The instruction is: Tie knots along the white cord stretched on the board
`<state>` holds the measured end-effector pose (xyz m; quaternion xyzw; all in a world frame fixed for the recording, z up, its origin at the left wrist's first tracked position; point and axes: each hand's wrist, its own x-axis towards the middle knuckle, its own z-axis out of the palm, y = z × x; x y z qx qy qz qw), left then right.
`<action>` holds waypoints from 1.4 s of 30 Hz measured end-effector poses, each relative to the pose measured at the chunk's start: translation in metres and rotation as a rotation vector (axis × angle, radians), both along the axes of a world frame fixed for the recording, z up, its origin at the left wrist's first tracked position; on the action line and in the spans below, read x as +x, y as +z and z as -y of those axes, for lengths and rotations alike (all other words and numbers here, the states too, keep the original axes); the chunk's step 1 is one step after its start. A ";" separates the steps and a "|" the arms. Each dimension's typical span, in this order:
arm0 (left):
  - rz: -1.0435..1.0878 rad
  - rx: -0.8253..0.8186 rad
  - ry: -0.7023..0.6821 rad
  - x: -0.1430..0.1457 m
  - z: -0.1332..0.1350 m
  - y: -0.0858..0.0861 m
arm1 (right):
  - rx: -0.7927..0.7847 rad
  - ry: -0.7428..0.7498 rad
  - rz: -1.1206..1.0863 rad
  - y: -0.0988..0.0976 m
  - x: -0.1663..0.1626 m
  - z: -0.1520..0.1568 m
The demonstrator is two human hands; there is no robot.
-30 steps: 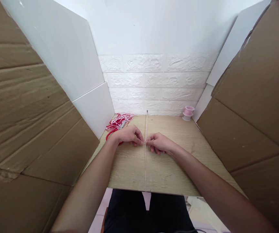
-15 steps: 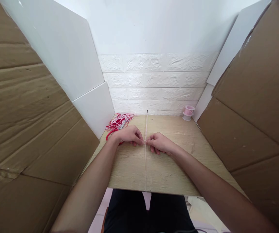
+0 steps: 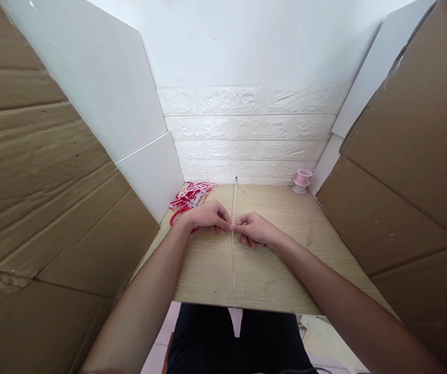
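Note:
A pale cord (image 3: 233,270) runs from a small hook (image 3: 236,178) at the foot of the wall to the table's near edge. Its far stretch looks thicker and knotted, pinkish white. My left hand (image 3: 211,214) pinches at the cord from the left, thumb and forefinger together. From the right, my right hand (image 3: 255,228) pinches at the same spot, its other fingers curled loosely. The fingertips of both hands nearly meet there. Any thin thread ends between them are too small to make out clearly.
Red-handled scissors (image 3: 176,214) lie behind my left wrist, on a heap of red and white cords (image 3: 192,195). A spool of pink thread (image 3: 303,179) stands at the back right. Cardboard walls (image 3: 52,197) flank the wooden table (image 3: 278,280).
My left fingertips have moved slightly right, closer to the right fingertips at the cord. The right hand has barely moved.

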<state>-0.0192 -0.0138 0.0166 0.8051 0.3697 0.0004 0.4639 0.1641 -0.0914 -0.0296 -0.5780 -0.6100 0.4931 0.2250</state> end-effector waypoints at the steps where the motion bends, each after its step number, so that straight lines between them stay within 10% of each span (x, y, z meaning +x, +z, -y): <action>1: 0.006 -0.003 -0.002 0.000 0.000 0.000 | 0.000 0.001 0.000 0.000 0.000 0.000; 42: 0.117 -0.050 -0.039 -0.001 -0.001 -0.006 | -0.010 0.040 0.003 0.008 0.001 0.003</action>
